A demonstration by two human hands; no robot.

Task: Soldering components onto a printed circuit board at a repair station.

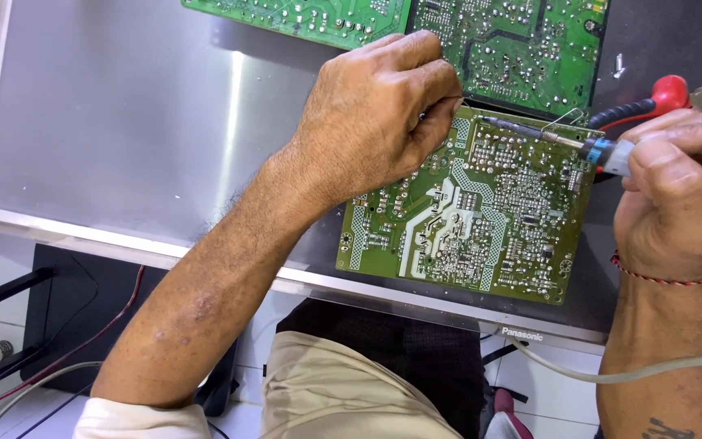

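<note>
A green circuit board point(481, 219) lies solder side up on a silver metal panel point(123, 122). My left hand point(379, 114) is curled in a fist over the board's top left corner, fingers pinched together; what it grips is hidden. My right hand point(676, 203) holds a soldering iron point(611, 150) with a grey and blue handle. Its dark tip points left and rests near the board's top edge.
Two more green circuit boards point(522, 49) lie at the top of the panel. Red-handled pliers point(668, 93) lie at the top right. The iron's grey cable point(611, 370) runs across the lower right. Red and black wires point(83, 341) hang at the lower left.
</note>
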